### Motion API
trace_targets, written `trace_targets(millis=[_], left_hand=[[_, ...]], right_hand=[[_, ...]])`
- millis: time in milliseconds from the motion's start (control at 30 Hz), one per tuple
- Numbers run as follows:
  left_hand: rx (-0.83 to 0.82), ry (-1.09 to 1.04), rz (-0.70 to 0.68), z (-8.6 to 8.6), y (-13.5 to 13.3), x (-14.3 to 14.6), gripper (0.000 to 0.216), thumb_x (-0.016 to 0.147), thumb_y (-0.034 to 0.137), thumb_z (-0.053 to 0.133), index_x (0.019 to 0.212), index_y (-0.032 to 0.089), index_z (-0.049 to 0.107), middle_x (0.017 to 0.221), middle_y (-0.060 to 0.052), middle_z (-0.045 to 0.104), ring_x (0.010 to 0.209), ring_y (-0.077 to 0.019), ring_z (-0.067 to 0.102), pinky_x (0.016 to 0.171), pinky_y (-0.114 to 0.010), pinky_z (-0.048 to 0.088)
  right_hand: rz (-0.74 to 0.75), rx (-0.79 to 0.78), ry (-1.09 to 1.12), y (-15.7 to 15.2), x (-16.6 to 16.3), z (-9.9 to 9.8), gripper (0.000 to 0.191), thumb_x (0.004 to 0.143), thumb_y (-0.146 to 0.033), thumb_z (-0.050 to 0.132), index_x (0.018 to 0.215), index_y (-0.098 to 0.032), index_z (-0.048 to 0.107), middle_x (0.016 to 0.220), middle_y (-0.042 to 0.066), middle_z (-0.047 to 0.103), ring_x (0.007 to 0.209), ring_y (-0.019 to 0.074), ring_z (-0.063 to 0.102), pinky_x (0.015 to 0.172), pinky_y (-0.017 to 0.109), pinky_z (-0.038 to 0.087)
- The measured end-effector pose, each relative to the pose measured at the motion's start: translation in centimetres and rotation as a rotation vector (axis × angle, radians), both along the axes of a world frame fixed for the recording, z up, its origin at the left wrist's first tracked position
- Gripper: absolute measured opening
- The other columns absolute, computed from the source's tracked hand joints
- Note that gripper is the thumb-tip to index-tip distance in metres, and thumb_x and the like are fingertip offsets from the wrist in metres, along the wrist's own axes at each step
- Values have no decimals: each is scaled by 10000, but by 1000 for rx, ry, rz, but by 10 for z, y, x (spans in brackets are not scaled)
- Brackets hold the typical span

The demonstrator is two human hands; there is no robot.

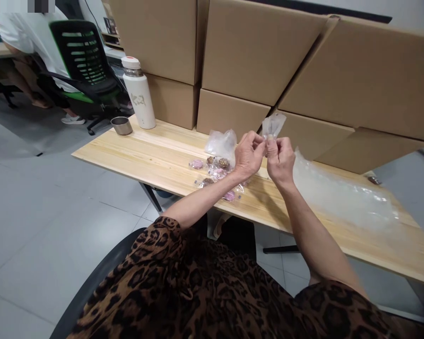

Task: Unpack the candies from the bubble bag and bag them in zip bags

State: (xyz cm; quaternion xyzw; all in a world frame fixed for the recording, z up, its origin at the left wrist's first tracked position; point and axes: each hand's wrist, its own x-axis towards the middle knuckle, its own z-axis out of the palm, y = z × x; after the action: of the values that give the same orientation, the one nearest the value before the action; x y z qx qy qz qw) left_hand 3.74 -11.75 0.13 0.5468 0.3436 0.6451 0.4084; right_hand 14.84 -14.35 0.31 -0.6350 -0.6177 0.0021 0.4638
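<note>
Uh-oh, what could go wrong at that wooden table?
The pink wrapped piece lies near the front edge of the table, so the left forearm might brush it off. The metal cup stands close to the table's end and could get knocked down. The small clear bag might slip from the right hand.

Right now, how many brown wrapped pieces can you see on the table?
3 that I can make out: a left piece and a right piece in front of the plastic bag, and a nearer piece by your left forearm. More may be hidden behind that forearm.
</note>
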Motion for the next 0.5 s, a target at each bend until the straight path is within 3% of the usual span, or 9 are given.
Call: trace_targets(millis=[100, 233, 333, 433, 500], left_hand=[[-129, -172, -3, 1, 2, -7, 285, 931, 164, 756, 790, 226, 516, 796, 29, 589, 728, -109, 570, 798, -277, 541], [-411, -363, -59, -5, 9, -15, 217, 970, 217, 711, 866, 215, 521, 746, 64, 552, 615, -69, 518, 679, -226, 516], [-606, -395, -103, -13, 11, -18, 43, 1004, 193, 607, 999, 202, 565, 781, 50, 605, 649, -78, 608, 742, -247, 559], [-583, -269, -44, -22, 6, -23, 304, 1009, 248, 629, 1297, 186, 555, 1161, -88, 730, 1074, -166, 747, 1003, -338, 583], [-479, -115, 9, -30, -1, -29, 520, 1014, 352, 665, 1466, 179, 475, 1516, -192, 602, 1439, -246, 612, 1189, -400, 499]], right_hand=[[-38, 41, -110, -2, 7, 14, 311, 1037, -538, 353, 861, -285, 397, 820, 68, 606, 813, 269, 629, 870, 481, 547], [-140, 74, -148, 2, 25, 46, 203, 1043, -361, 353, 856, -283, 348, 854, 90, 606, 825, 253, 619, 864, 452, 516], [-185, 3, -270, 12, 33, 76, 161, 1043, -268, 424, 884, -249, 435, 875, 102, 638, 827, 237, 618, 852, 429, 484], [-223, -72, -433, 18, 29, 105, 121, 1056, -226, 494, 1005, -196, 599, 929, 122, 707, 869, 241, 663, 849, 416, 466], [-281, -113, -558, 18, 19, 123, 182, 1083, -251, 519, 1157, -169, 663, 1019, 161, 750, 966, 277, 717, 841, 413, 463]])
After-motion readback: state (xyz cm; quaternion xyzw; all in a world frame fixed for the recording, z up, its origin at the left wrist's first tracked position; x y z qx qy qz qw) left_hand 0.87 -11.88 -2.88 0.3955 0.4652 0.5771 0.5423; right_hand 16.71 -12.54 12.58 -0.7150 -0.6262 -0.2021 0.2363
